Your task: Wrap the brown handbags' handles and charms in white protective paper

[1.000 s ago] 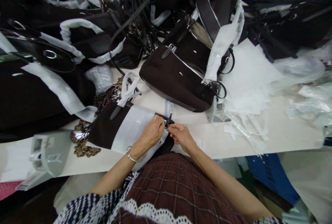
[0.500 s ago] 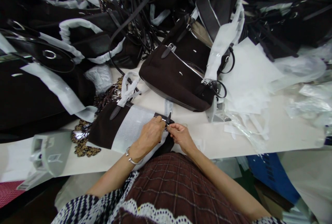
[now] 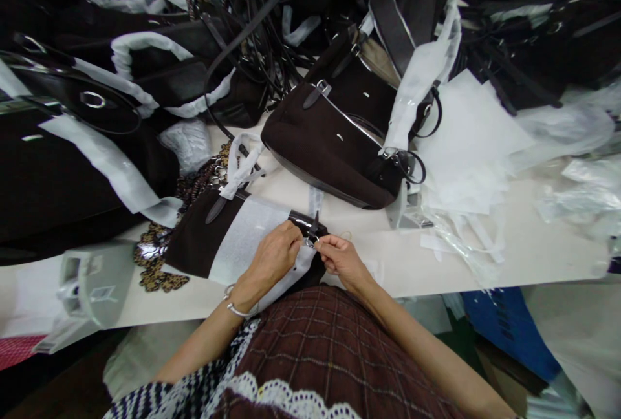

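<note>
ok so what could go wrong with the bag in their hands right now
The small metal ring at the fingertips of the right hand could slip away. The bracelet just behind the left hand is close to the white sheet on the bag and might snag it. The bag also lies near the table's front edge, so a tug could shift it off.

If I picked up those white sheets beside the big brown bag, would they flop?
Probably: the white sheets look thin, so they may bend. They might slide apart too, since they overlap with uneven edges.
</note>
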Demonstrator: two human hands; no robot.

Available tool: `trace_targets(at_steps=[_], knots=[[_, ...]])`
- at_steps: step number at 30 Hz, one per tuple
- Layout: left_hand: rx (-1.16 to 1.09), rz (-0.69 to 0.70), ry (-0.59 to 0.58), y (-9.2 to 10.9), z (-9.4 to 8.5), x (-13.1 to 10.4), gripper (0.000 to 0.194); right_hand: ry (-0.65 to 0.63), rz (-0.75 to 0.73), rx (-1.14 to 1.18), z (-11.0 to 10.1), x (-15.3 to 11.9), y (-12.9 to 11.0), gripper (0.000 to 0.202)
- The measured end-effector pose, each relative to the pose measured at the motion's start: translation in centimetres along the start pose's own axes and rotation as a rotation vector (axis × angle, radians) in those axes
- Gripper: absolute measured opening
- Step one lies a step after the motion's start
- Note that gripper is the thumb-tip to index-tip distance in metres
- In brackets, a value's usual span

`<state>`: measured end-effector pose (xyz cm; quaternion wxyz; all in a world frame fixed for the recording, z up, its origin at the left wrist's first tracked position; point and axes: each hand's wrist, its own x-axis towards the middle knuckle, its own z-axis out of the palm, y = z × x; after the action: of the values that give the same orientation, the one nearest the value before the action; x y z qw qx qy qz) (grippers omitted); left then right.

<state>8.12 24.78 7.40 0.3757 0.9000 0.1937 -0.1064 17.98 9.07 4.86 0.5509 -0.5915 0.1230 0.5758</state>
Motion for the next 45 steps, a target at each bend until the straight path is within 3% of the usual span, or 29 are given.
trace_targets(at_steps=[5, 10, 17, 23, 29, 34, 37, 41, 45], knots=[[0.053, -0.005, -0.025, -0.2, 0.3, 0.1, 0.017, 0.056, -0.006, -0.088, 0.2, 0.2, -0.1, 0.027], [0.161, -0.007, -0.039, 0.0, 1.1, 1.3, 0.019, 0.210, -0.291, -0.340, 0.6, 1.5, -0.2, 0.032], [0.155, -0.074, -0.038, 0.2, 1.0, 1.8, 0.020, 0.096, -0.156, -0.277, 0.1, 1.9, -0.9, 0.034], [0.142, -0.112, -0.019, 0.2, 0.8, 2.7, 0.020, 0.054, -0.140, -0.194, 0.2, 2.3, -1.1, 0.033], [0.021, -0.210, 0.033, -0.2, 1.0, 3.5, 0.018, -0.132, -0.055, 0.020, -0.1, 2.5, -1.4, 0.038], [-0.155, -0.151, -0.007, -0.6, 0.9, 3.2, 0.018, -0.193, 0.008, -0.042, -0.7, 3.3, -1.9, 0.048], [-0.049, -0.128, -0.017, -0.6, 1.0, 3.3, 0.020, -0.208, -0.004, -0.119, -1.1, 3.9, -2.1, 0.051], [0.112, -0.139, -0.011, -0.1, 1.3, 3.4, 0.018, -0.221, -0.013, -0.274, -1.9, 4.5, -3.1, 0.041], [0.058, -0.154, 0.003, 0.1, 1.3, 3.1, 0.014, -0.252, -0.022, -0.411, -2.2, 5.0, -4.3, 0.029]])
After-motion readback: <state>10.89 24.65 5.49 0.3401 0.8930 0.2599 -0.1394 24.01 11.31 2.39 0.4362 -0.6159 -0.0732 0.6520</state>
